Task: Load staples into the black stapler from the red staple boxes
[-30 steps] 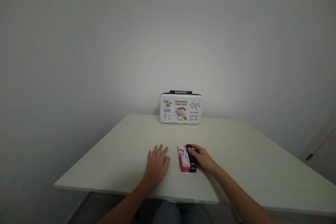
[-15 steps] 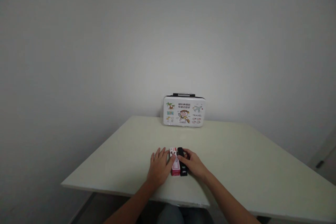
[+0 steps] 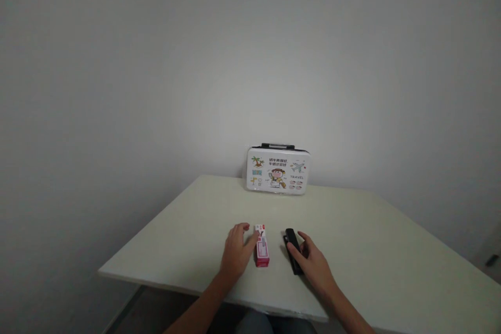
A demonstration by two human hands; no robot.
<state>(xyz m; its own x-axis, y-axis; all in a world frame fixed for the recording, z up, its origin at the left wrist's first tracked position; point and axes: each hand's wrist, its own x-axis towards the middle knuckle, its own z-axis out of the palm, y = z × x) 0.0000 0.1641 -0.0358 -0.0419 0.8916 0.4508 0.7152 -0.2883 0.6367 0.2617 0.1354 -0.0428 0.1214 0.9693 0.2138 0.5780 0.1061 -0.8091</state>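
Note:
A black stapler lies on the table in front of me, slightly slanted. My right hand grips it from the right, thumb across its top and fingers along its far side. To its left, with a gap between them, is a slim pink-and-white carton, pointing away from me. My left hand rests beside the carton's left side, fingers loosely bent and thumb apart from them. The thumb tip reaches the carton's upper left edge; the fingers do not wrap round it.
A white case with cartoon travel pictures and a dark handle stands upright at the back of the pale table, close to the grey wall. The table's front edge runs just below my forearms.
My right hand has moved the stapler to the right, away from the carton, and turned it a little. My left hand has loosened slightly beside the carton. The view has shifted a little.

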